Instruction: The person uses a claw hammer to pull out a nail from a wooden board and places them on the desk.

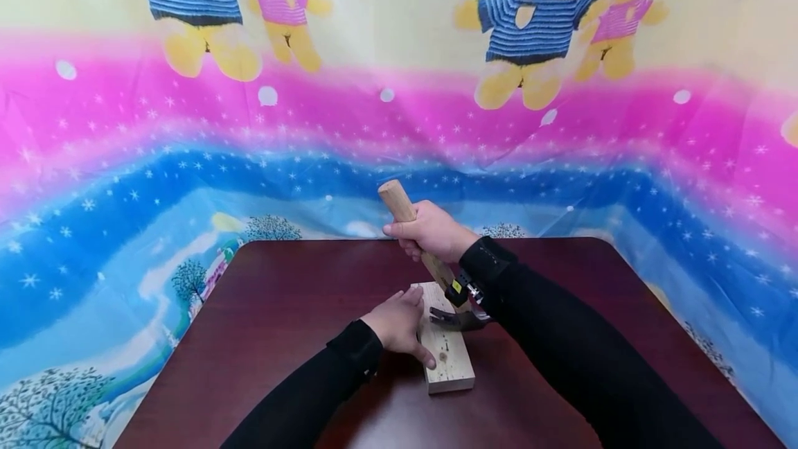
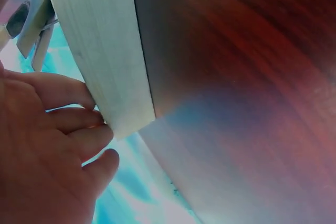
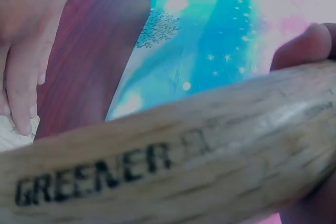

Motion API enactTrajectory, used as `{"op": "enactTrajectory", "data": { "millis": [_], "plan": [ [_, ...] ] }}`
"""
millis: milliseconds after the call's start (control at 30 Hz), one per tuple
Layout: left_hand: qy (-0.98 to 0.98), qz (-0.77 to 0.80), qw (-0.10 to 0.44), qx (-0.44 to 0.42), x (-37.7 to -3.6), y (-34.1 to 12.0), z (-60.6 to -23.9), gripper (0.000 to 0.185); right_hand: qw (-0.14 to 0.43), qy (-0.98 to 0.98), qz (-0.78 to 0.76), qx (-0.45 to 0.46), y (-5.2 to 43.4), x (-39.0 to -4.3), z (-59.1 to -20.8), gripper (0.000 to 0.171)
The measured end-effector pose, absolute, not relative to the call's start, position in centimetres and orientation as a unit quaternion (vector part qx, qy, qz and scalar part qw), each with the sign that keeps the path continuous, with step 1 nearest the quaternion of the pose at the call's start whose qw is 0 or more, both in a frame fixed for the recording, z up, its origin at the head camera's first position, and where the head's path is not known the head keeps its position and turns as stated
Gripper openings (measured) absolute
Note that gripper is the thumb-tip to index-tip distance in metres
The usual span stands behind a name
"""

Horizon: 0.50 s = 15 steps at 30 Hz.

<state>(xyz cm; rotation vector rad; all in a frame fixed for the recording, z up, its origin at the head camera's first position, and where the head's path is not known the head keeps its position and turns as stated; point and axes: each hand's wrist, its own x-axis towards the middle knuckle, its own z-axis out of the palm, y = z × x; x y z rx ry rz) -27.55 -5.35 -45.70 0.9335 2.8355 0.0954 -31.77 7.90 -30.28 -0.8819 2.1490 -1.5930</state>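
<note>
Right hand [image 1: 433, 231] around hammer handle [image 1: 399, 205]

The hammer's head [image 1: 460, 316] is half hidden behind the right sleeve [image 1: 561, 345], its claw's hold unclear.

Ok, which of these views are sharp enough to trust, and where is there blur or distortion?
Head view: sharp, evenly lit, with wide-angle bending at the edges; the hammer, wood block and both hands read clearly. Left wrist view: soft, the block too close. Right wrist view: the handle fills the frame, its lettering legible but blurred.
</note>
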Motion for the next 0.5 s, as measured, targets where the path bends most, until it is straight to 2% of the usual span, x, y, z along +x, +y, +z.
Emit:
{"op": "enactTrajectory", "data": {
  "millis": [167,500],
  "plan": [
    [0.941,0.063,0.09,0.32,-27.76,-6.12,-45.67,0.127,0.129,0.757,-0.558,-0.314,7.94,-31.56,-30.5,0.036],
    [0.941,0.077,0.094,0.317,-27.85,-5.67,-45.64,0.127,0.119,0.757,-0.564,-0.307,8.48,-31.47,-30.78,0.033]
  ]
}}
